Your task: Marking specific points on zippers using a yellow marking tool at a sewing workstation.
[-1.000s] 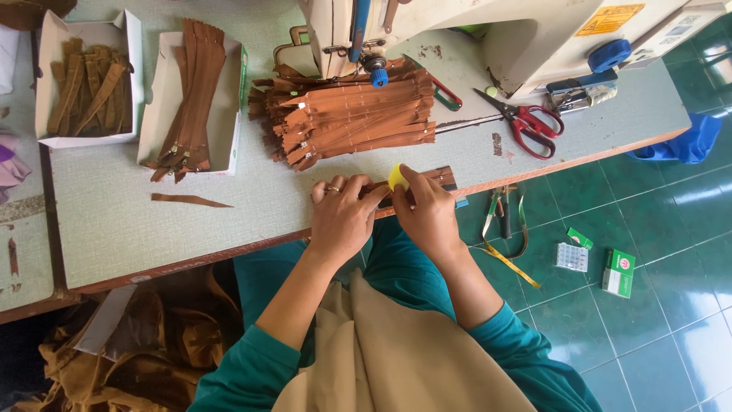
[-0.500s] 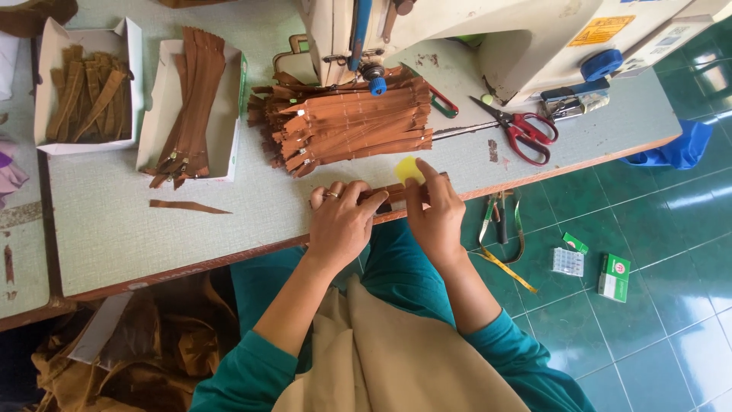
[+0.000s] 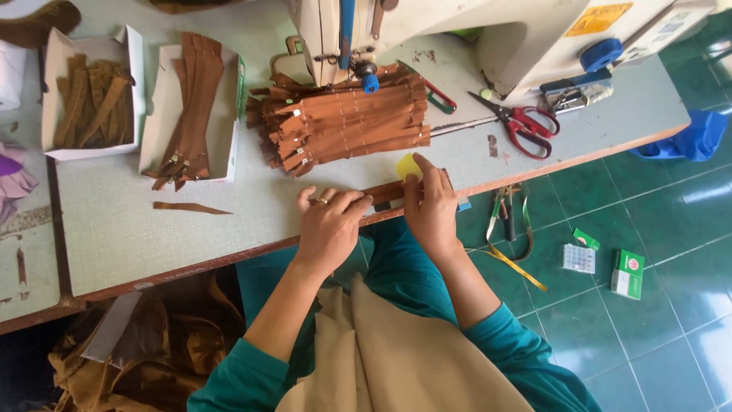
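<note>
We see our left hand (image 3: 329, 227) lying flat on the table (image 3: 137, 236), fingers spread a little and pressing down. A brown strip (image 3: 385, 194) lies along the table edge, between our two hands. The left fingertips touch its left end. Our right hand (image 3: 431, 206) rests on the right end of the strip, fingers bent and close together. A small yellow piece (image 3: 408, 166) sits just under the right fingertips, touching the top of the strip. We cannot tell if the right hand pinches it or only presses on it.

Just past our hands lies a big pile of brown strips (image 3: 347, 126), stacked side by side. Behind the pile stands a sewing machine (image 3: 427, 30). Red scissors (image 3: 522, 126) lie to the right of the pile, well apart from our right hand.

To the left are two white boxes. The near box (image 3: 164, 107) holds long brown strips. The far box (image 3: 52, 99) holds lighter ones. One loose strip (image 3: 191, 207) lies on the table near the first box.

Down on the green floor (image 3: 671, 320) sit small green boxes (image 3: 627, 273).
</note>
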